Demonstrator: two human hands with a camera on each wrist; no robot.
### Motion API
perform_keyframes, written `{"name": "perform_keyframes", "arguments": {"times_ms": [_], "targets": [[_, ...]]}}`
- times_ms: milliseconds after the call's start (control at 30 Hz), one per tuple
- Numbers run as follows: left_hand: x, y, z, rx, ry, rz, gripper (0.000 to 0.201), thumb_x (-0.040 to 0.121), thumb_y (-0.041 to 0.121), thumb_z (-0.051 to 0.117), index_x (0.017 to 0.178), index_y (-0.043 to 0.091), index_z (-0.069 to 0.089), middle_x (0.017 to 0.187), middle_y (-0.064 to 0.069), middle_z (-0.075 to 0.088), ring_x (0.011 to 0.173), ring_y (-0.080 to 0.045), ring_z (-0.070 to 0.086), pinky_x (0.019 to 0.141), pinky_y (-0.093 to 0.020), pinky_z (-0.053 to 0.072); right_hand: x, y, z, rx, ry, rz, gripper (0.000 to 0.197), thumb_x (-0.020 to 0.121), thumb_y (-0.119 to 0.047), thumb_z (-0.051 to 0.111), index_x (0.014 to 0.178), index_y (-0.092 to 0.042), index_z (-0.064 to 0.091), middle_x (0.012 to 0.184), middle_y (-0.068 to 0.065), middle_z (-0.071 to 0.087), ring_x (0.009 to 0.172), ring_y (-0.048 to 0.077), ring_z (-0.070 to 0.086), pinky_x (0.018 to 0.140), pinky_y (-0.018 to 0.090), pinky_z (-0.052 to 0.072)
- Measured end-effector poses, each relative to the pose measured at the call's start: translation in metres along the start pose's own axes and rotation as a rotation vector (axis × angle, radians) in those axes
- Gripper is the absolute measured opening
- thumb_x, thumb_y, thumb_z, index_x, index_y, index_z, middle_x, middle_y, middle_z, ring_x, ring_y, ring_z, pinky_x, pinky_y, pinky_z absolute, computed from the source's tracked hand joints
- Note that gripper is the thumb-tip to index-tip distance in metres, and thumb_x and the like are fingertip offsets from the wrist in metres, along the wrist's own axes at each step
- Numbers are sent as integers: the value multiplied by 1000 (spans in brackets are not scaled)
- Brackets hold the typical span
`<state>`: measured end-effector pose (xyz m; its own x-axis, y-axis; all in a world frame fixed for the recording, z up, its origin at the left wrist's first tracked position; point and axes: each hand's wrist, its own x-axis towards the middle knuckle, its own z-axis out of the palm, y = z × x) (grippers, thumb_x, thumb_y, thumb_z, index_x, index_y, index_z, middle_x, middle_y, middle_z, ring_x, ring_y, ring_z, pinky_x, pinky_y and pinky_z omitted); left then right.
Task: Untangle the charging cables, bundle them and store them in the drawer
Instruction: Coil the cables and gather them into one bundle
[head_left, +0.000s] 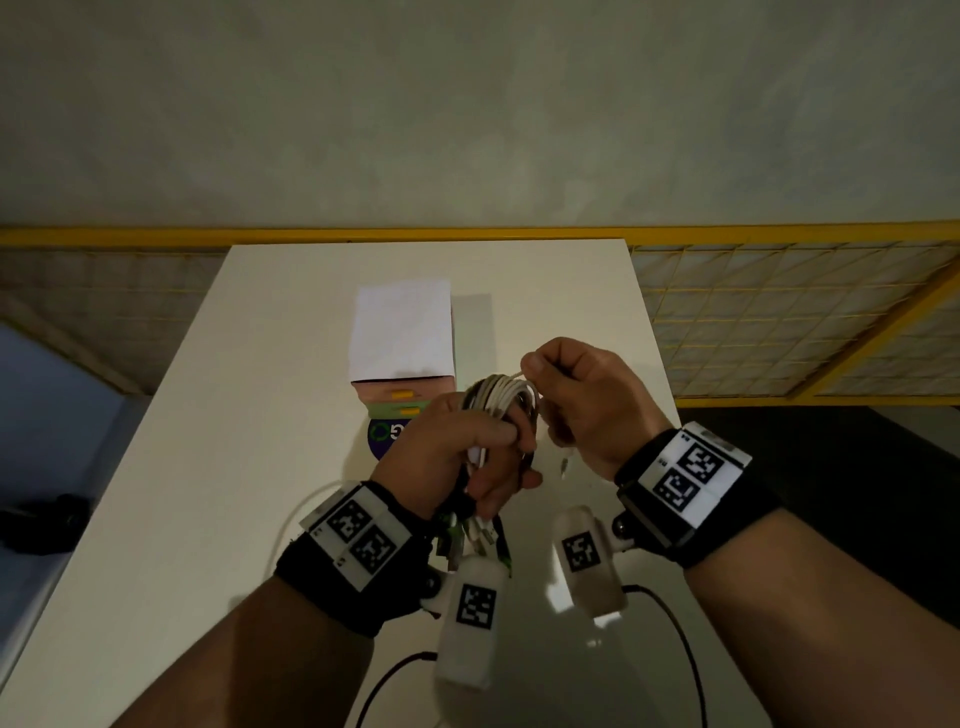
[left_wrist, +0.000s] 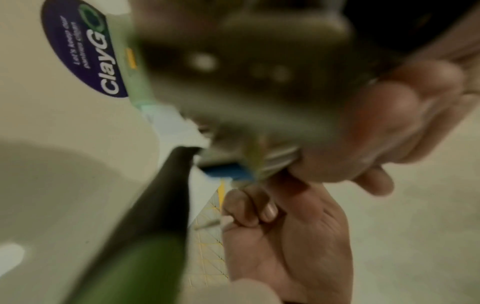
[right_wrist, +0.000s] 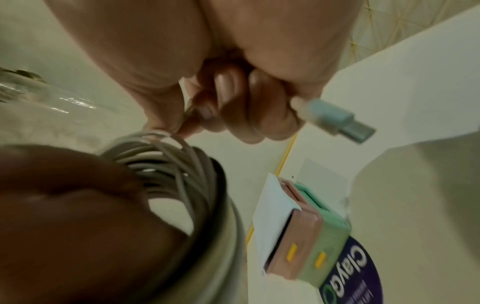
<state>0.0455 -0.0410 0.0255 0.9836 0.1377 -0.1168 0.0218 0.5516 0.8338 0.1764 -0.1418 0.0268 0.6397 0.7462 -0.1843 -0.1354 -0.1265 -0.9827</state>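
Observation:
A coil of white and dark charging cables (head_left: 501, 397) is held up above the table. My left hand (head_left: 462, 452) grips the coil (right_wrist: 171, 164), with several plug ends (head_left: 467, 535) hanging below the palm. My right hand (head_left: 566, 395) pinches the free end of a white cable (head_left: 514, 375) just right of the coil. Its USB plug (right_wrist: 345, 121) sticks out past the curled fingers (right_wrist: 233, 107) in the right wrist view. The small drawer unit (head_left: 402, 395), pink and green with yellow handles, stands just behind the hands, with both drawers (right_wrist: 303, 253) pushed in. The left wrist view is mostly blurred.
A white table (head_left: 234, 415) holds the drawer unit, with a white sheet (head_left: 402, 327) on top of it and a round purple sticker (right_wrist: 355, 277) beneath. A yellow wire fence (head_left: 779, 312) runs behind the table. Thin black wires (head_left: 680, 639) trail from my wrist cameras.

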Motion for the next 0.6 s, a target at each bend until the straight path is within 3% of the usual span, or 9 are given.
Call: {"name": "perform_keyframes", "arguments": {"times_ms": [100, 167, 233, 300, 400, 433, 500, 533, 600], "targets": [[0, -4, -1, -111, 41, 32, 13, 64, 17, 62, 66, 6, 67, 34, -2, 44, 28, -18, 43, 65, -30, 53, -6, 8, 5, 121, -34, 53, 26, 99, -13, 51, 73, -11, 56, 58, 8, 32, 45, 15, 26, 45, 25, 19], [-1, -3, -4, -176, 15, 62, 20, 62, 24, 69, 73, 7, 71, 36, 1, 46, 30, -16, 44, 63, -30, 50, -10, 12, 9, 133, -52, 87, 26, 101, -16, 47, 79, -10, 59, 62, 12, 34, 49, 16, 26, 46, 24, 17], [1, 0, -7, -223, -28, 84, 33, 66, 26, 68, 92, 6, 76, 39, 3, 49, 33, -15, 45, 61, -30, 45, -14, 14, 15, 167, -86, 123, 35, 102, -34, 45, 82, -14, 65, 68, 15, 37, 52, 17, 28, 48, 26, 17], [2, 1, -8, -288, -51, 83, 46, 71, 25, 66, 112, 4, 72, 40, 4, 51, 35, -13, 47, 61, -32, 41, -17, 14, 21, 164, -129, 155, 52, 94, -61, 37, 73, -25, 69, 61, 11, 40, 50, 16, 29, 48, 26, 19], [4, -1, -8, -425, -79, 116, 50, 80, 25, 66, 122, -4, 64, 41, 2, 51, 35, -12, 49, 65, -31, 49, -17, 10, 29, 53, -127, 138, 59, 97, -61, 28, 69, -31, 71, 50, -4, 54, 48, 18, 43, 47, 26, 33], [5, -1, -8, -458, -92, 131, 49, 85, 28, 65, 120, -6, 64, 41, 2, 52, 36, -12, 50, 66, -31, 52, -16, 9, 30, 46, -110, 127, 58, 99, -57, 29, 70, -30, 71, 52, -4, 59, 53, 21, 49, 51, 28, 39], [6, -1, -5, -469, -76, 154, 47, 89, 37, 65, 108, -6, 67, 43, 2, 53, 37, -11, 51, 66, -31, 54, -14, 6, 33, 81, -116, 107, 57, 99, -55, 34, 71, -17, 68, 59, 9, 60, 61, 28, 52, 60, 34, 42], [6, 0, -3, -464, -26, 152, 45, 89, 40, 65, 98, -4, 66, 42, 3, 51, 37, -11, 50, 65, -30, 53, -12, 8, 35, 72, -106, 102, 59, 96, -57, 36, 73, -10, 63, 61, 16, 55, 62, 30, 49, 62, 37, 40], [5, 2, 4, -406, 128, 120, 36, 88, 36, 62, 82, 1, 56, 39, 5, 45, 35, -9, 46, 60, -27, 51, -9, 11, 38, 29, -53, 94, 56, 92, -56, 37, 81, -7, 62, 58, 12, 49, 61, 28, 43, 66, 41, 37]]}}
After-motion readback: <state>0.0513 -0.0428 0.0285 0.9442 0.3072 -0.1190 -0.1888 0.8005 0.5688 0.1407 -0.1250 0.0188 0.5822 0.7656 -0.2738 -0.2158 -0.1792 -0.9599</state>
